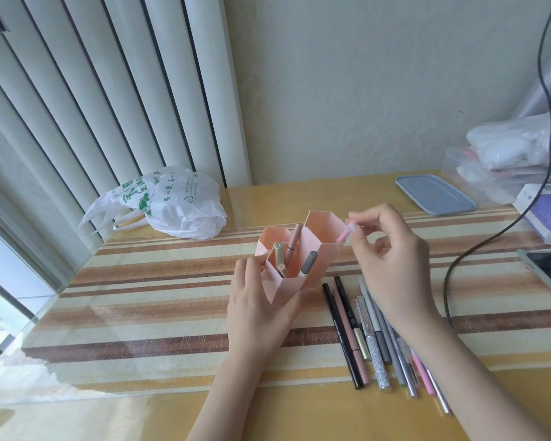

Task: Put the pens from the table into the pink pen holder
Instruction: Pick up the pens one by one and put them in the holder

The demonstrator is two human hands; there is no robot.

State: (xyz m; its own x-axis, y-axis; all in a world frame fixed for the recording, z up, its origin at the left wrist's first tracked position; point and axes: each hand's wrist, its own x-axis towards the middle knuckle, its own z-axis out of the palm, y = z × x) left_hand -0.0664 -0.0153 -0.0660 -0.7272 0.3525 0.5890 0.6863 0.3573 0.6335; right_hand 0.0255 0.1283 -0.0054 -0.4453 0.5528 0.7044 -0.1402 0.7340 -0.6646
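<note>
Left hand [261, 310] cups the pink pen holder [296, 259] at its seven o'clock to steady it. Right hand [392, 259] pinches a pink pen [344, 234] over the tall three o'clock compartment, tip angled down. More pens [379, 338] wait on the tabletop [140, 313] at five o'clock.
</note>
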